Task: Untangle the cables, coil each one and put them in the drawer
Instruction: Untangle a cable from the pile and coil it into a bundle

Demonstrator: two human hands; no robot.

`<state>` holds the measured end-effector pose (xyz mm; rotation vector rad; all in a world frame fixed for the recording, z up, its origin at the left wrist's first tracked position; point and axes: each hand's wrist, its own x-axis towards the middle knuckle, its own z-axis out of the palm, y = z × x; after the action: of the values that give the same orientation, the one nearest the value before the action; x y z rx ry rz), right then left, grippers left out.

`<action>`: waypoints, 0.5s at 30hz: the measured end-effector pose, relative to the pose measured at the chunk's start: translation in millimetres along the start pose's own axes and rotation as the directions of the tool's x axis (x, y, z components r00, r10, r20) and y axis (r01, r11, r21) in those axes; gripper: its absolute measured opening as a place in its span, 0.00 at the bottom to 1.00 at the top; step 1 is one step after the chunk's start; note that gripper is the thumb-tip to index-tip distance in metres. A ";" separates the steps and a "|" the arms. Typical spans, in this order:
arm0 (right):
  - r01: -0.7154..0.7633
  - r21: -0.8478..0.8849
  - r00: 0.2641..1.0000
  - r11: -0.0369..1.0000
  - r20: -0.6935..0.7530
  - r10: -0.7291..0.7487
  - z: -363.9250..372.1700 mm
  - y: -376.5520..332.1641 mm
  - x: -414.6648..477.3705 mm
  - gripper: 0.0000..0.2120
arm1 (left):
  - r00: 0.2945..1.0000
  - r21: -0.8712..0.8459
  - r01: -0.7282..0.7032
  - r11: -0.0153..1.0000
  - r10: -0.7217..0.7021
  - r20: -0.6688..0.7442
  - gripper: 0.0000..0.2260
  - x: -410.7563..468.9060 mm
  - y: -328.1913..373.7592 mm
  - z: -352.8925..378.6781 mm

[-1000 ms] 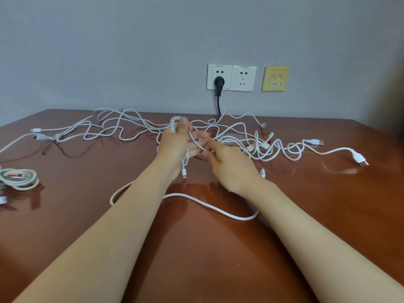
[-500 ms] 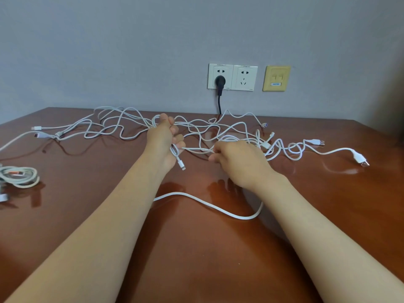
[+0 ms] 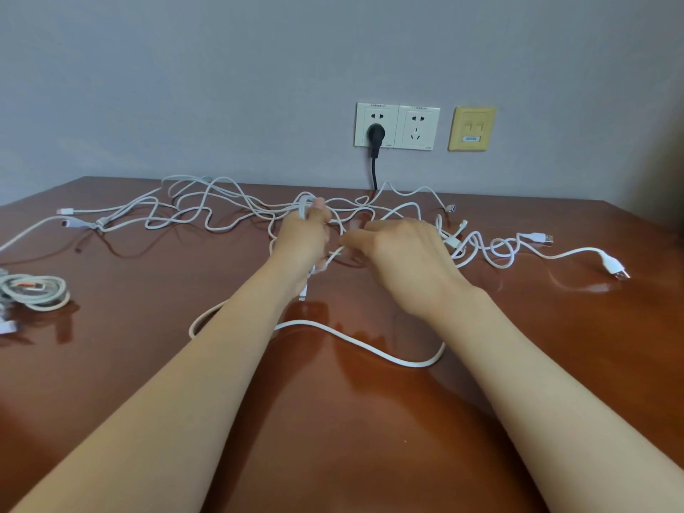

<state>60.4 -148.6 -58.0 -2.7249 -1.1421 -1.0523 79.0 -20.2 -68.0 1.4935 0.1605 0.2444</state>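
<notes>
A tangle of white cables (image 3: pixel 207 211) sprawls across the far half of the brown table (image 3: pixel 351 420). My left hand (image 3: pixel 303 242) grips a small bundle of white cable loops, with a connector end hanging below the wrist. My right hand (image 3: pixel 403 253) pinches a strand of the same cable just right of the left hand. One long white cable (image 3: pixel 370 346) curves on the table under both forearms. Loose plug ends (image 3: pixel 614 270) lie at the right. No drawer is in view.
A coiled cable (image 3: pixel 33 292) lies at the table's left edge. On the wall behind are a double white socket (image 3: pixel 398 127) with a black plug (image 3: pixel 375 137) and cord, and a yellow wall plate (image 3: pixel 472 128).
My left hand rose and turned, bringing the looped bundle up. My right hand drew closer to it, feeding the strand toward the coil. The long cable on the table shifted slightly.
</notes>
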 end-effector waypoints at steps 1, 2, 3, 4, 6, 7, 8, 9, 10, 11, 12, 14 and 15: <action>0.008 0.046 1.000 0.999 -0.030 -0.007 1.9 -1.2 -0.3 0.09 | 1.000 0.057 0.006 0.998 -0.008 0.025 0.17 -1.0 -1.1 1.7; -0.013 0.092 1.000 0.996 0.010 0.012 3.6 -2.8 -0.2 0.07 | 0.998 0.084 0.020 0.996 -0.025 0.060 0.18 -2.4 -1.3 3.4; -0.070 0.124 0.997 0.990 0.052 0.064 3.2 -4.1 0.3 0.05 | 0.994 0.094 0.043 0.995 -0.052 0.100 0.21 -4.0 -1.2 4.4; -0.144 0.178 0.986 0.973 0.108 0.126 1.6 -4.5 0.6 0.06 | 0.986 0.097 0.070 0.993 -0.083 0.143 0.23 -6.1 -0.4 4.8; -0.244 0.274 0.969 0.930 0.117 0.220 3.9 0.2 -0.7 0.11 | 0.961 0.096 0.116 0.989 -0.136 0.240 0.26 -10.3 1.2 5.1; -0.280 0.294 0.959 0.914 0.124 0.254 3.6 1.3 -0.8 0.12 | 0.946 0.102 0.128 0.987 -0.152 0.287 0.27 -11.9 1.6 5.1; -0.297 0.283 0.954 0.912 0.128 0.271 2.3 1.7 -0.8 0.14 | 0.930 0.119 0.133 0.984 -0.165 0.330 0.27 -13.5 1.8 5.7; -0.323 0.264 0.945 0.909 0.146 0.293 0.2 3.1 -1.5 0.16 | 0.913 0.151 0.130 0.980 -0.177 0.368 0.27 -14.7 1.7 5.8; -0.351 0.267 0.935 0.897 0.159 0.318 0.6 5.4 -2.7 0.17 | 0.895 0.196 0.122 0.973 -0.193 0.401 0.27 -16.0 1.7 6.5; -0.382 0.271 0.922 0.884 0.175 0.345 0.1 7.8 -3.9 0.18 | 0.878 0.246 0.113 0.963 -0.213 0.430 0.25 -16.9 1.5 6.9; -0.397 0.286 0.917 0.872 0.169 0.362 0.7 10.7 -4.8 0.18 | 0.856 0.291 0.107 0.951 -0.237 0.459 0.23 -18.1 2.2 7.8; -0.383 0.341 0.924 0.858 0.157 0.350 5.1 17.2 -6.1 0.14 | 0.794 0.346 0.114 0.931 -0.295 0.532 0.17 -20.2 4.0 7.7; -0.368 0.382 0.930 0.848 0.166 0.329 7.2 20.0 -6.6 0.12 | 0.761 0.362 0.121 0.924 -0.320 0.565 0.15 -21.1 5.0 7.1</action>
<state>73.9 -165.7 -62.7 -2.5223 -0.7221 -0.5653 60.2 -32.2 -63.4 1.7709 -0.1627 -0.4972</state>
